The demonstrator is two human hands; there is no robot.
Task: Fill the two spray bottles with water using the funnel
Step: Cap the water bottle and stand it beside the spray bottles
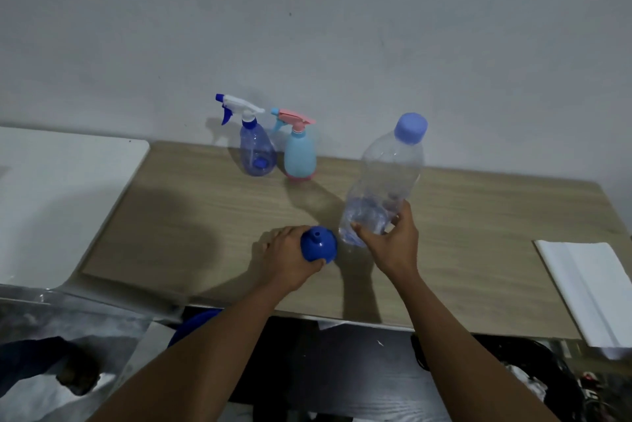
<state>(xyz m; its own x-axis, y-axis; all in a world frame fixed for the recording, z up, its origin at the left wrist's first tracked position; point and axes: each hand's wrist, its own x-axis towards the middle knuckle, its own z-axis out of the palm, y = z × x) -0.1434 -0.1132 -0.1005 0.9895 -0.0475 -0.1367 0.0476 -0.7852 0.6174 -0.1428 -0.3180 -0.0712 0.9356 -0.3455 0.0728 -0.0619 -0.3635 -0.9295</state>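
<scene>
Near the table's [191,216] front edge, L hand [290,259] cupped the blue funnel [318,245]: light, stiff plastic. R hand [393,245] gripped the capped water bottle [386,172] low; thin-walled, prob. crushable, so better held mid-body. Blue spray bottle [256,153] & pink-topped spray bottle [300,156] stood at back edge.

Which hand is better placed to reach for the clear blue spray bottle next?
Probably the left hand: it grips only the small funnel and lies nearer the clear blue spray bottle. The right hand holds the water bottle.
</scene>
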